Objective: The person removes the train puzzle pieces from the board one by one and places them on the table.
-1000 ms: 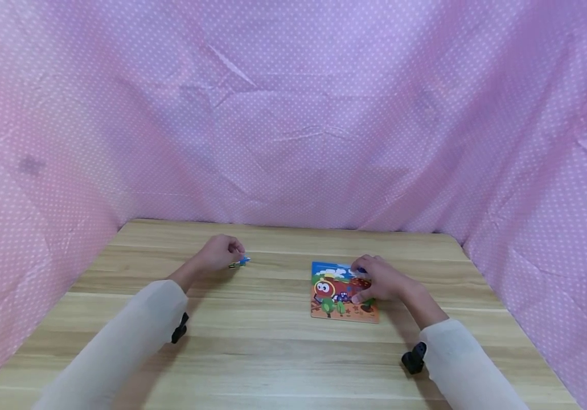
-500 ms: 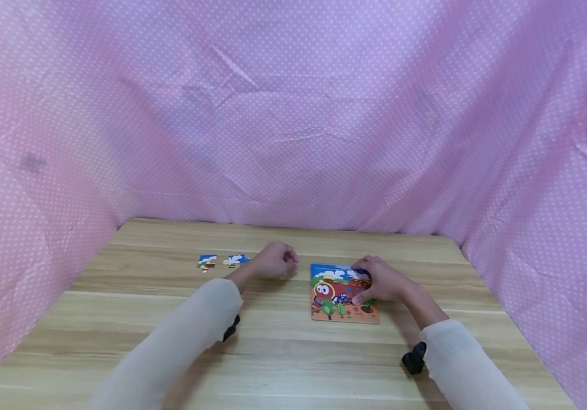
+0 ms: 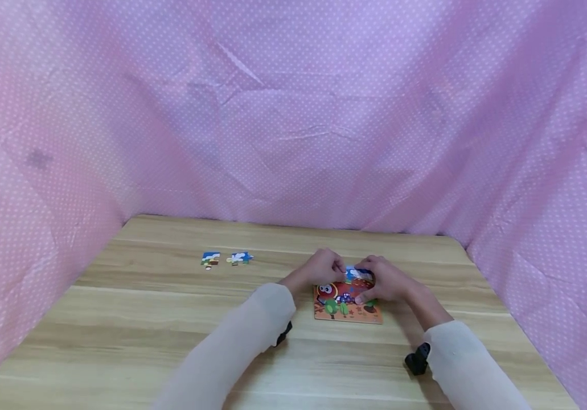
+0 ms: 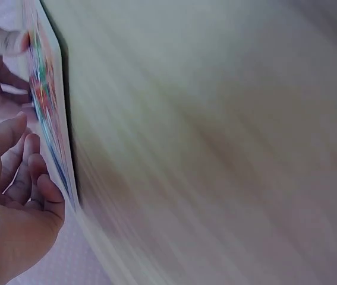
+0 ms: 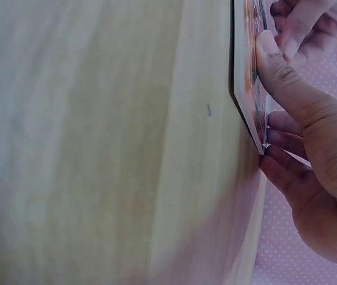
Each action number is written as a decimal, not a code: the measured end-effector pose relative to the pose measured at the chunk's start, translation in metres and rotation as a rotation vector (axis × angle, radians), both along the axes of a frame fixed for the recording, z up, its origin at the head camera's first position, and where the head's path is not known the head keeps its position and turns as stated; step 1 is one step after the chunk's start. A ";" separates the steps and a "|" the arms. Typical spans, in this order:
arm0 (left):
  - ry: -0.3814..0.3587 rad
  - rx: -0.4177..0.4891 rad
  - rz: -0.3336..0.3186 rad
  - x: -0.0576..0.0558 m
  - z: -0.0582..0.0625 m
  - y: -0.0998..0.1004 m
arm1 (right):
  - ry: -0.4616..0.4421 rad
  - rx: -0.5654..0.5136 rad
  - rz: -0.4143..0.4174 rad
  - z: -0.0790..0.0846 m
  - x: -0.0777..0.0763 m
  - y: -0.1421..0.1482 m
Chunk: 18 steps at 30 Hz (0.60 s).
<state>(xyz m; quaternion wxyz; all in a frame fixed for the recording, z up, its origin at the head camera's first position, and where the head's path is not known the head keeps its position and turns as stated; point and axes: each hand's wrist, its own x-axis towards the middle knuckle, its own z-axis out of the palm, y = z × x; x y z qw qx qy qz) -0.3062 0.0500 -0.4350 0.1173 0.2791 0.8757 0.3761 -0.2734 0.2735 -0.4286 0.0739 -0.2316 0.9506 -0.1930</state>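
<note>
Wooden table, puzzle touching right fingers, left fingers above

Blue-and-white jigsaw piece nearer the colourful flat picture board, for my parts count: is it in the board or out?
Out: the head view shows the jigsaw piece lying on the pale wooden table, apart from the board.

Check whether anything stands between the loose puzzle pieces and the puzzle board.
Yes: in the head view, the left hand lies between the loose puzzle pieces and the puzzle board, covering its upper left. The right hand grips the board's right side, off that path.
</note>
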 end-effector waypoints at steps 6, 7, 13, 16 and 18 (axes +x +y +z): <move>0.021 -0.038 -0.018 0.002 -0.004 0.017 | 0.016 -0.003 0.022 -0.001 -0.001 0.003; 0.019 -0.042 -0.017 0.002 -0.004 0.018 | 0.018 -0.001 0.025 -0.002 -0.001 0.003; 0.000 -0.076 0.016 0.005 0.000 0.021 | 0.028 -0.003 0.047 -0.002 -0.004 0.004; -0.011 -0.089 0.034 0.006 0.000 0.023 | 0.023 -0.001 0.048 -0.001 -0.003 0.004; -0.015 -0.092 0.041 0.006 0.001 0.023 | 0.021 0.001 0.050 0.000 -0.003 0.003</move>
